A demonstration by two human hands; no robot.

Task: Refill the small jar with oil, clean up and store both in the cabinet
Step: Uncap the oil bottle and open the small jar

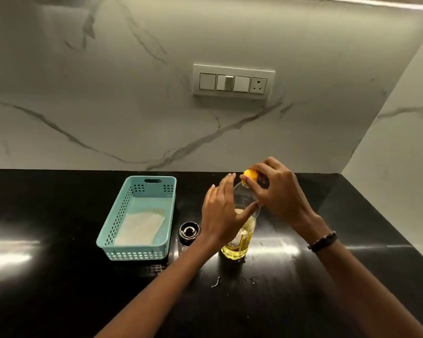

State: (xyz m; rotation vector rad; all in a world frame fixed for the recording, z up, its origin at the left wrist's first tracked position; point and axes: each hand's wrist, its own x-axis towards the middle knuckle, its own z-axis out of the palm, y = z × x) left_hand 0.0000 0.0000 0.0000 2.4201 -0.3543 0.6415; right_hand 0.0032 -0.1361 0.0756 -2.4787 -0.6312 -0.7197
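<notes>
A clear plastic oil bottle point(239, 242) with yellow oil in its lower part stands on the black counter point(59, 276). Its yellow cap point(249, 176) is pinched by the fingers of my right hand point(276, 191) at the bottle's top. My left hand point(221, 211) is at the bottle's shoulder, thumb across the front and fingers straight up beside it. The small jar point(189, 234), dark-rimmed and open at the top, stands just left of the bottle, below my left wrist.
A teal perforated basket point(112, 230) holding a pale folded cloth point(142, 225) sits left of the jar. A switch and socket panel point(233, 82) is on the marble wall behind. The wall corner closes in at the right. Small smears mark the counter near the bottle.
</notes>
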